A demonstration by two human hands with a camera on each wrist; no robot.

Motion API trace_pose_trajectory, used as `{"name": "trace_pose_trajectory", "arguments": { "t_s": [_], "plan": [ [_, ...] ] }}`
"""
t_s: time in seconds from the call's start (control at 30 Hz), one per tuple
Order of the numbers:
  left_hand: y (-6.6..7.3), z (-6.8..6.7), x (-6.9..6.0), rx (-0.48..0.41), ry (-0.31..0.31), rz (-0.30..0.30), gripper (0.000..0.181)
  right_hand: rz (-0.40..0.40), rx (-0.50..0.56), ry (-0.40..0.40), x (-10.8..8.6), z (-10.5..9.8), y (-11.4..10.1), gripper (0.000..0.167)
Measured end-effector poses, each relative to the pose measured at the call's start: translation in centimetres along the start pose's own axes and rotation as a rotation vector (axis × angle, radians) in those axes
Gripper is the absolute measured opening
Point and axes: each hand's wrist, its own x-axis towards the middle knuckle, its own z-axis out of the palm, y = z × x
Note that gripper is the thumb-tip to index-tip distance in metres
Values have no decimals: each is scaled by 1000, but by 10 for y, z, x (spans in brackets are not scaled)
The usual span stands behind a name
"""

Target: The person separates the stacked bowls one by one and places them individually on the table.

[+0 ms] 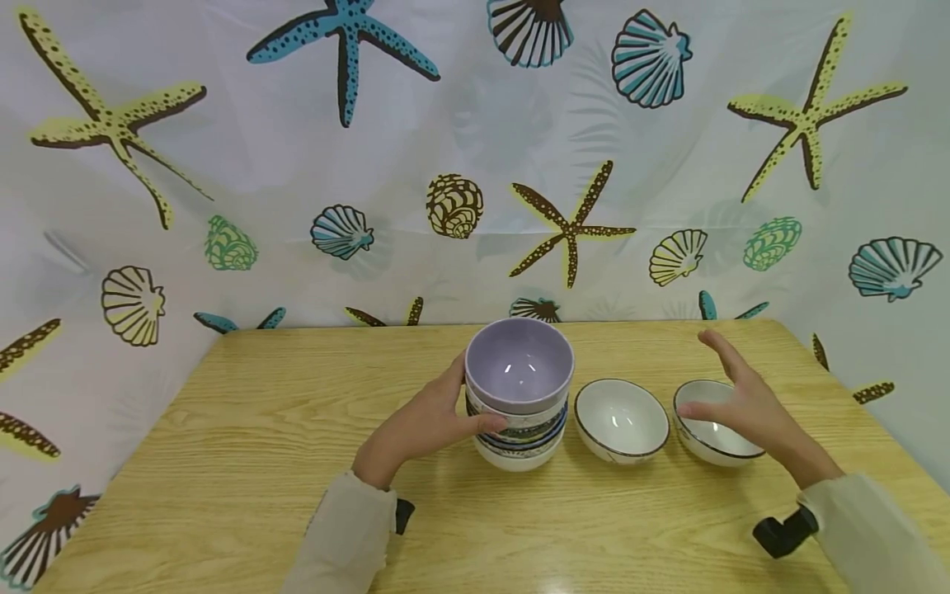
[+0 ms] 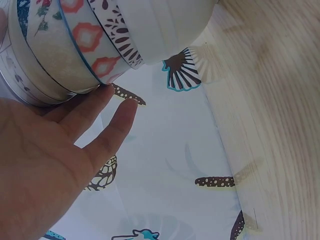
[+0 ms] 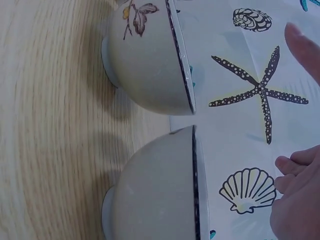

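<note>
A stack of bowls [image 1: 519,450] stands on the table, topped by a lavender bowl [image 1: 521,363]; patterned rims show below it. My left hand [image 1: 426,425] holds the stack's left side, thumb across the front and fingers behind. In the left wrist view, those fingers [image 2: 95,112] lie against the decorated bowls. To the stack's right sit two separate white bowls with dark rims, a middle bowl [image 1: 622,421] and a right bowl [image 1: 716,441]. Over the right bowl hovers my right hand [image 1: 753,412], thumb and fingers spread apart, holding nothing. The right wrist view shows both bowls upright.
A wooden table [image 1: 245,462] extends left of the stack and in front of the bowls. Behind it hangs a white cloth [image 1: 416,272] printed with starfish and shells, which also runs along the table's sides.
</note>
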Motion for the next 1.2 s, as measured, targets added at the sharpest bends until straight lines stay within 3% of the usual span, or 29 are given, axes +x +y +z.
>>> {"name": "trace_pose_trajectory", "arguments": {
  "t_s": [0.63, 1.2],
  "plan": [
    [2, -2, -1, 9, 2, -31, 109, -81, 26, -38, 20, 12, -41, 105],
    [0, -1, 1, -9, -2, -4, 109, -202, 83, -76, 33, 34, -69, 106]
  ]
}}
